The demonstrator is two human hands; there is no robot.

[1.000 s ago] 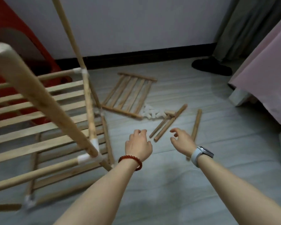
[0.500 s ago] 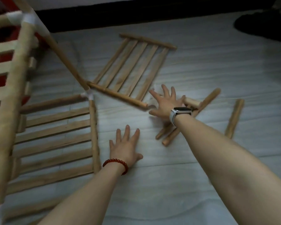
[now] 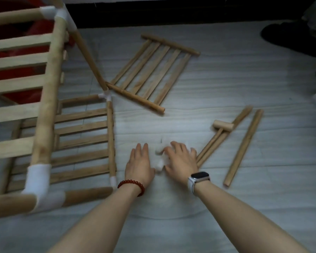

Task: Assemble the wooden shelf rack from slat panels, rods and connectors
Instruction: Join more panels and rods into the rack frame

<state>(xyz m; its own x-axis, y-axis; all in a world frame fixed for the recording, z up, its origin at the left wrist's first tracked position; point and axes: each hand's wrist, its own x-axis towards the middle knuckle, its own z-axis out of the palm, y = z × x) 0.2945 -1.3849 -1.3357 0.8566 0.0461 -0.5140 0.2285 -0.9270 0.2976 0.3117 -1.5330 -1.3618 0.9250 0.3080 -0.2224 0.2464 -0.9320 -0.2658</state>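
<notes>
My pale wood rack [image 3: 46,99] has white connectors [image 3: 38,181], the floor [image 3: 226,207] is grey wood-grain, my bracelet [image 3: 131,186] dark red, my watch [image 3: 199,177] black on white.

a: how's the light?
b: dim overall, brightest on the pale floor [image 3: 171,125] mid-frame, fading to dark corners.
a: sharp?
b: no. the white connectors [image 3: 159,157] are smeared by motion blur, the near rack [image 3: 44,114] looks soft, and straight lines bow at the edges.
</notes>
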